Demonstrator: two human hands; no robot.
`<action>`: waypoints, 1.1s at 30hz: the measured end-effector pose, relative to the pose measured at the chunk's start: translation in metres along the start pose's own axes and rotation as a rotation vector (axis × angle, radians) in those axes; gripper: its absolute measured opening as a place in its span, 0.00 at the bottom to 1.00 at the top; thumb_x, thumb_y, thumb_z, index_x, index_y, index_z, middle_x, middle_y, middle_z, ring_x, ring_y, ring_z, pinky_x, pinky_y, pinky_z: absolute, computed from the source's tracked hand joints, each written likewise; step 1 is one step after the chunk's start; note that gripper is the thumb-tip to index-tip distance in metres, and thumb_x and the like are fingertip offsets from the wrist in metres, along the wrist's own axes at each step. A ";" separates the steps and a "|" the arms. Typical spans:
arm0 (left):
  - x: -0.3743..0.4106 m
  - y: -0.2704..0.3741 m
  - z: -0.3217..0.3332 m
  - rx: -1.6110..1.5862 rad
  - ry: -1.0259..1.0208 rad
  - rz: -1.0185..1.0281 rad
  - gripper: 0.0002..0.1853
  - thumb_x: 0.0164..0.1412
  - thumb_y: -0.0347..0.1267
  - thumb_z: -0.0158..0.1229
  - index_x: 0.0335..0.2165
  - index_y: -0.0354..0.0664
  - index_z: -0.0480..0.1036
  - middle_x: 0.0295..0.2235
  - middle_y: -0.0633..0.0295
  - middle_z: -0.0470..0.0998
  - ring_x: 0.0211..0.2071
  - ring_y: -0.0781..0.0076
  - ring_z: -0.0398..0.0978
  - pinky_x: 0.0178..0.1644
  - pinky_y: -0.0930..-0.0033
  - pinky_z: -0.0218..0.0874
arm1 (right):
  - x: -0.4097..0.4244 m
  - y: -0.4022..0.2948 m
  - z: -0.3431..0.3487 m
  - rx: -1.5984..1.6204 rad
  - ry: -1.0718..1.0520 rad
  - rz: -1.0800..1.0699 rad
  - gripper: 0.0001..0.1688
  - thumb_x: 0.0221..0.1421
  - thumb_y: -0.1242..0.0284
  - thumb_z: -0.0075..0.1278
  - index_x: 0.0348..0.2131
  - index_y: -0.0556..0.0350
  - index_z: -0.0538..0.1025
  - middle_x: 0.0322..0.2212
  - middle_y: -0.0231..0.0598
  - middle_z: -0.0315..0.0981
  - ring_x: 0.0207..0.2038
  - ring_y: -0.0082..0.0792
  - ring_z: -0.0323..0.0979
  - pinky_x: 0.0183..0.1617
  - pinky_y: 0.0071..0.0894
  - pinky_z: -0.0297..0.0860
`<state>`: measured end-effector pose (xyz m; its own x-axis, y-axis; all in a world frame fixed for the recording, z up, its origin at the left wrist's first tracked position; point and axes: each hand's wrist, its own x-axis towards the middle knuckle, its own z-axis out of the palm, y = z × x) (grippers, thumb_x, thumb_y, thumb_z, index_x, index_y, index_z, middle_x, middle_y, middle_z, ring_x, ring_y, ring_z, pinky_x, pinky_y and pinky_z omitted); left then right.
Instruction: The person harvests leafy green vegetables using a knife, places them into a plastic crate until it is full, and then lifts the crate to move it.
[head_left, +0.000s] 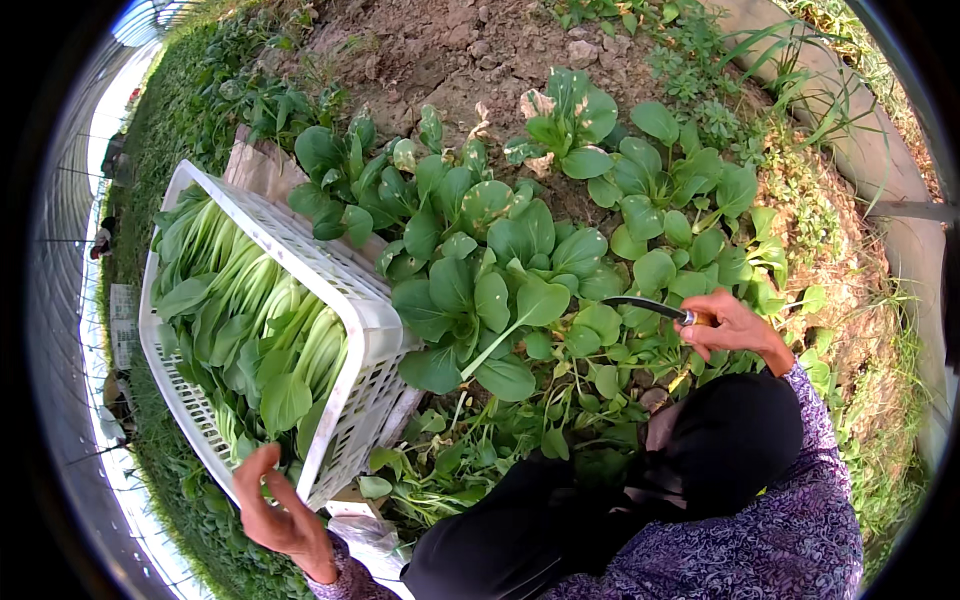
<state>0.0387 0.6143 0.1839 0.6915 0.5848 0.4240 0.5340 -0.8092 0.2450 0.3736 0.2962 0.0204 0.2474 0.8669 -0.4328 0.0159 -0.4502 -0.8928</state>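
Note:
My right hand grips the handle of a curved knife, its dark blade pointing left over the leafy plants. At the near corner of a white plastic crate, my left hand is raised with its fingers apart and nothing in them. Bunches of harvested leafy greens with pale stalks are packed in the crate, which looks tilted. Between crate and knife grow broad-leaved bok choy plants. One loose leaf with a long pale stalk lies across them.
Bare soil stretches beyond the plants. Trimmed leaves and stems litter the ground by my dark-clad knees. A pale plastic-covered edge curves along the right. Behind the crate lies a piece of cardboard; greenhouse film rises at left.

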 end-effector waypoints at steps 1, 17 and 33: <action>-0.006 0.032 0.033 0.000 -0.225 0.171 0.16 0.47 0.15 0.49 0.38 0.36 0.70 0.29 0.55 0.74 0.32 0.65 0.73 0.39 0.65 0.66 | 0.009 0.005 -0.001 -0.076 -0.115 -0.040 0.14 0.54 0.66 0.47 0.27 0.60 0.70 0.10 0.31 0.66 0.12 0.16 0.61 0.14 0.18 0.52; 0.003 0.131 0.184 -0.452 -1.072 0.528 0.18 0.49 0.31 0.57 0.42 0.42 0.71 0.24 0.60 0.69 0.31 0.58 0.69 0.30 0.64 0.61 | -0.033 0.053 0.012 0.326 0.118 0.048 0.15 0.56 0.67 0.46 0.21 0.59 0.67 0.11 0.30 0.66 0.14 0.16 0.61 0.17 0.18 0.55; -0.031 0.086 0.262 -0.313 -0.458 0.165 0.41 0.42 0.18 0.58 0.55 0.32 0.48 0.48 0.41 0.61 0.45 0.45 0.65 0.49 0.60 0.60 | 0.046 0.052 0.044 -0.168 0.338 -0.208 0.16 0.55 0.66 0.48 0.26 0.62 0.66 0.09 0.39 0.58 0.12 0.34 0.60 0.17 0.28 0.56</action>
<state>0.1906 0.5414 -0.0371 0.9308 0.3578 0.0749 0.2799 -0.8294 0.4836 0.3436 0.3222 -0.0516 0.5252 0.8367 -0.1551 0.2496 -0.3258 -0.9119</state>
